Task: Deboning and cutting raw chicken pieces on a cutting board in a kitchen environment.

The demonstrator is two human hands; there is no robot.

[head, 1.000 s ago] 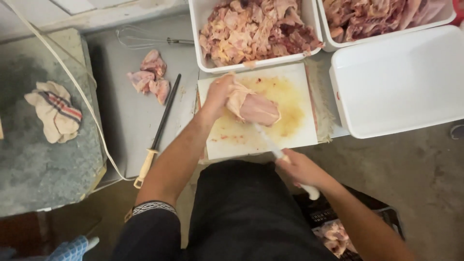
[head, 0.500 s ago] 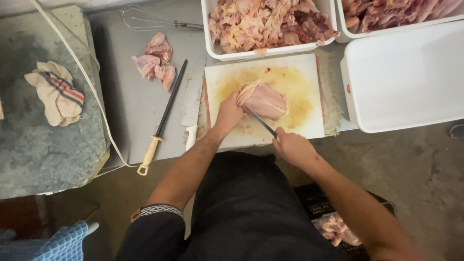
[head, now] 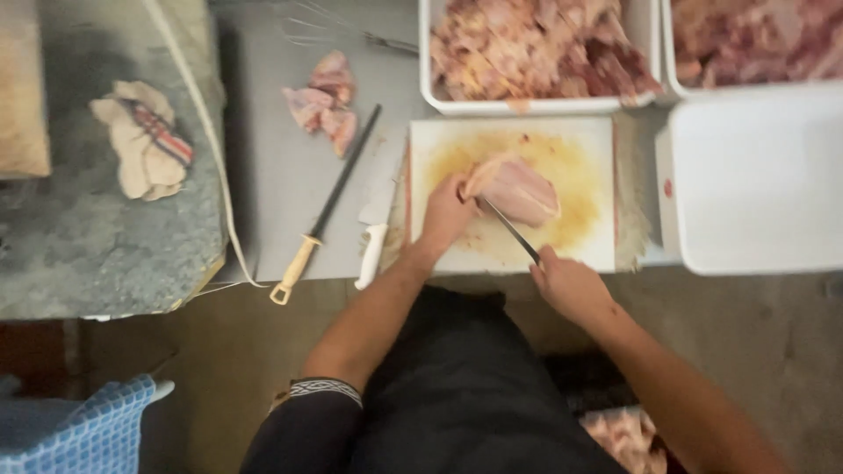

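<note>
Raw poultry piece (head: 514, 189) lies on the white cutting board (head: 588, 250), centre of a yellow-stained patch. Left hand (head: 446, 215) presses flat on its near-left edge, fingers curled over the meat. Right hand (head: 569, 285) closed around a knife (head: 509, 230), blade tip at the meat just beside the left fingers.

Risk, as judged: wet meat could slide under pressure; blade so close to the left fingers could nick them if it skids.

Grey tabletop (head: 263, 175) carries a sharpening steel (head: 325, 211), a second white-handled knife (head: 373, 250), loose scraps (head: 320, 105), two tubs of cut meat (head: 536, 53), an empty white tub (head: 755, 184). Rag (head: 140, 140) on the stone slab at left. Bare floor below.
</note>
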